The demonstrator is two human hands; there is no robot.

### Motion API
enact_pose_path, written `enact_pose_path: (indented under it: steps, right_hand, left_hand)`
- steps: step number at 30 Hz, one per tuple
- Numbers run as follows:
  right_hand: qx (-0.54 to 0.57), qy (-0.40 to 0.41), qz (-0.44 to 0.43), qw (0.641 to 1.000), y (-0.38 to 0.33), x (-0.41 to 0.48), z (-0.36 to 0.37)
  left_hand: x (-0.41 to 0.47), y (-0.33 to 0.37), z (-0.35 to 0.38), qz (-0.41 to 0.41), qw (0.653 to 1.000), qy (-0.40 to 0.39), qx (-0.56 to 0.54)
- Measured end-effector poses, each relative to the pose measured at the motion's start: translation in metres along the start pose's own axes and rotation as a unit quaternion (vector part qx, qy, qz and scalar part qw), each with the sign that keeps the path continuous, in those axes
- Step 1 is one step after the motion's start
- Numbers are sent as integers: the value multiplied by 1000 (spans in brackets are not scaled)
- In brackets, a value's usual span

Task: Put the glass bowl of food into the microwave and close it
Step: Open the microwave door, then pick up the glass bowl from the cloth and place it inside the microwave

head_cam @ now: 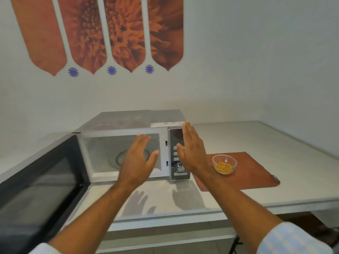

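Both hands are raised above the counter [256,147], each grip released and holding nothing. The left hand [136,161] is spread flat with fingers extended, in front of the open cavity of the microwave [128,123]. The right hand [191,150] is also flat, fingers together and pointing upward, in front of the microwave's control panel [177,156], where buttons and a round dial [180,167] show beside the thumb. Striped shirt cuffs [293,239] appear at the lower edge of the view. The microwave door [36,180] is swung fully open to the left, its dark window facing the camera. Inside the cavity, a glass turntable [117,157] lies on the floor, partly hidden behind the left hand. The glass bowl [224,164], containing orange-yellow strips of food, stands upright on a brown mat [253,171] on the counter, to the right of the microwave and apart from both hands. The mat lies just beside the microwave's right front corner. On the wall above, a decal [102,33] shows orange petal shapes and three blue flower marks.
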State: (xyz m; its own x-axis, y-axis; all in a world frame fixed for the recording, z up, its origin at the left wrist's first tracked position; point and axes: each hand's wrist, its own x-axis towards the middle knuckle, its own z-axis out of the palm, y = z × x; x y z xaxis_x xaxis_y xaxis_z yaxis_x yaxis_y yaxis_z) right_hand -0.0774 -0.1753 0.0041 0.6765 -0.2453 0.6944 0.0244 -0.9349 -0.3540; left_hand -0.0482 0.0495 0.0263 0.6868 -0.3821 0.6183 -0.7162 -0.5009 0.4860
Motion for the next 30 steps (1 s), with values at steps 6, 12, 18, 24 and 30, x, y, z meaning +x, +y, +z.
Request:
enact_pose_path:
  steps: [6,12,18,24,30]
  right_hand:
    - [36,79,49,995,67,-16,-15]
    - [65,64,170,981,154,-16,-36]
    - [154,21,331,931,227,-27,-36]
    - [276,-20,434,857,248,-45,-22]
    - [323,-25,456,829,256,-53,-8]
  left_hand:
    - [9,58,115,5,992,-35,-118]
    - [37,96,217,-95,965,-74,-231]
    - [51,103,299,-217,911,-140,-321]
    - [45,95,334,-301,871,-154,-356]
    - [43,94,352,-384,814,-150,-409]
